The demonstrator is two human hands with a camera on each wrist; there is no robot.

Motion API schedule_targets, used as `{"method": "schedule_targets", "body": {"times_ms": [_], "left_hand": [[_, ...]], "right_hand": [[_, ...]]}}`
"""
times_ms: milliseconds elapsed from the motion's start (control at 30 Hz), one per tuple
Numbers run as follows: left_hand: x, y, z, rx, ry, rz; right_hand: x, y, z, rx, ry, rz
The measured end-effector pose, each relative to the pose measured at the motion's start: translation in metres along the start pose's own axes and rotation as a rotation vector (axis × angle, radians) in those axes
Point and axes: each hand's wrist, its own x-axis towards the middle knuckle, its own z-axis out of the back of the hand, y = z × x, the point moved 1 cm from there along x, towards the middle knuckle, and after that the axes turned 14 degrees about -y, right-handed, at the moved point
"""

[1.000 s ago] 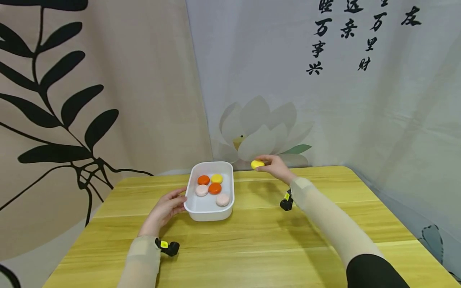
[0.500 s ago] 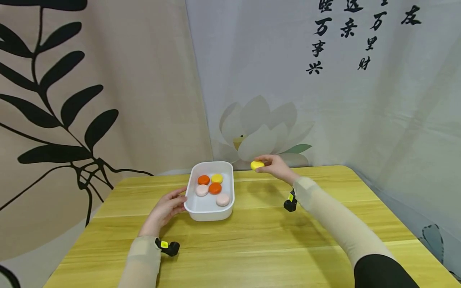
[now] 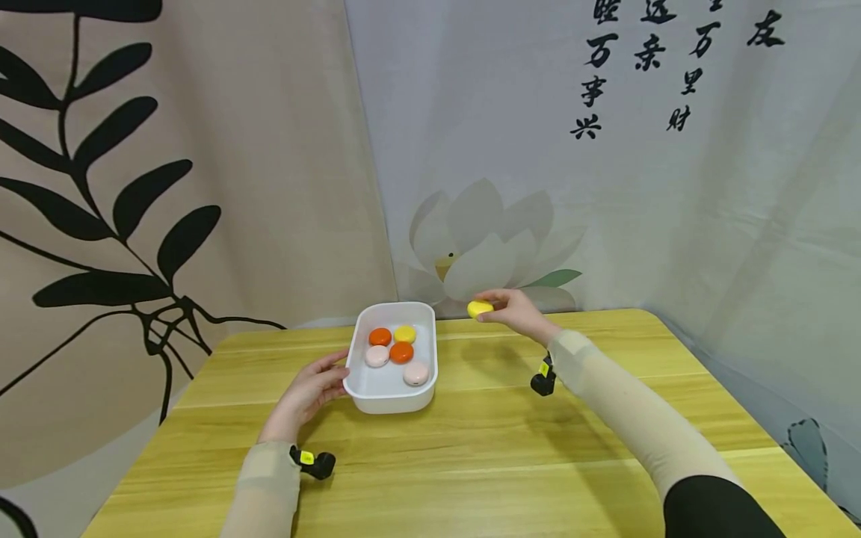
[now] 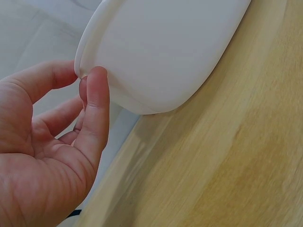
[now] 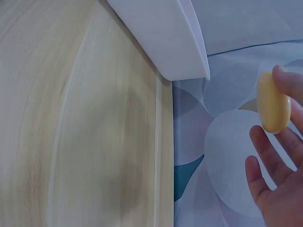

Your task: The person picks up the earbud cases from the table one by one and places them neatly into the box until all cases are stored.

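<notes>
A white rectangular box stands near the table's back edge. My left hand grips its left rim, the thumb and a fingertip meeting there in the left wrist view. Inside lie two orange discs, two pale pink discs and one yellow disc, all smooth and rounded. To the right of the box, raised above the table, my right hand pinches another yellow disc between thumb and fingers. That disc looks thick and glossy from the side; its exact kind is not clear.
The wooden table ends just behind the box. A fabric curtain with printed leaves, a lotus and writing hangs close behind it. Each wrist carries a small black camera.
My right forearm and wrist have shifted slightly right, while the pinched yellow disc stays almost in place. My left hand and the box have not visibly moved.
</notes>
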Motion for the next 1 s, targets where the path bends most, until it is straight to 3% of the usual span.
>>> {"method": "schedule_targets", "body": {"times_ms": [1000], "left_hand": [[0.002,0.002,-0.001,-0.017,-0.007,0.015]], "right_hand": [[0.007,0.013,-0.009,-0.057,0.018,0.038]]}}
